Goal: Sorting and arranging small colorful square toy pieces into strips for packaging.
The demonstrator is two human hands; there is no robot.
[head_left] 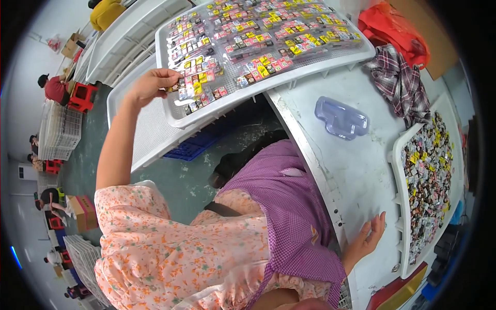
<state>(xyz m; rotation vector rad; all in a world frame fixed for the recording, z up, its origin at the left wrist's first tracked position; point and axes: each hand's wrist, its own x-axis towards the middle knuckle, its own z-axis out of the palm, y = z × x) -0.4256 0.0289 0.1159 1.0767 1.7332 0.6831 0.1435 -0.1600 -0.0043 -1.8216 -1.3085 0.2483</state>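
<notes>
My left hand (154,86) reaches to the near left corner of a white perforated tray (227,98). Its thumb and fingers pinch the edge of a clear pack of small printed pieces (199,82), pink, yellow, black and white. Several similar clear packs (264,70) lie in rows across the tray. My right hand (368,236) is by the table's near edge, fingers apart, with nothing in it. Between the hands, an unfilled clear plastic blister shell (342,119) lies on the white table (330,160).
A white tray (397,170) heaped with loose small pieces (429,181) stands at the right. A plaid cloth (398,82) and a red bag (390,31) lie at the back right. White trays (121,49) are stacked at left; people sit on red stools (82,97) beyond.
</notes>
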